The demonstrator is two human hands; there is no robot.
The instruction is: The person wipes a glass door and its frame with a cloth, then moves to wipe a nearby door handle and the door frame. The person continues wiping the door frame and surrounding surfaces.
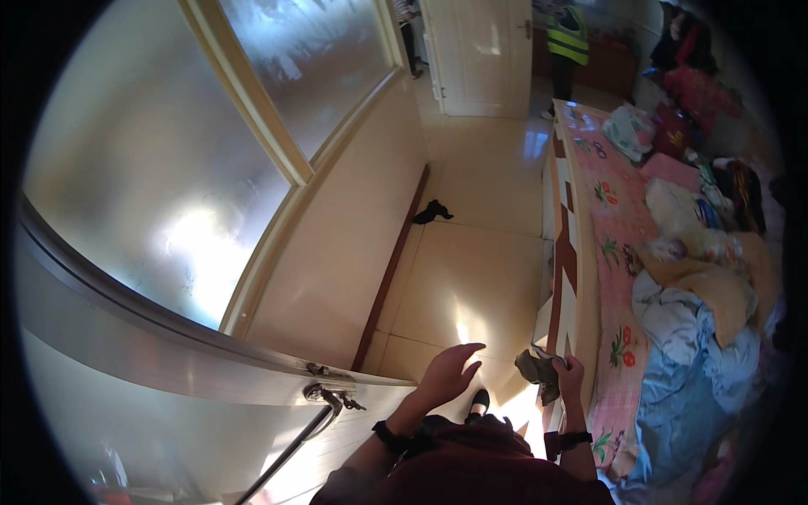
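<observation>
A crumpled dark olive-grey cloth (538, 370), perhaps a sock, hangs from my right hand (571, 377), beside the long edge of the bed or low cabinet. My left hand (447, 374) is in the air over the tiled floor, with thumb and fingers apart and nothing between them. Close to its wrist is the edge of a door fitted with a metal lever handle (329, 399) and keys (353, 403). Farther ahead, a small black cloth item (433, 212), possibly a sock, lies on the floor by the wall's dark skirting board.
On the right, a pink floral cover (615, 271) bears blue bedding (678, 372), a tan cloth (707, 278) and plastic bags (628, 132). Frosted windows (151, 170) line the left wall. A person in a yellow safety vest (567, 38) stands near a white door (483, 57); another person (407, 31) is partly visible.
</observation>
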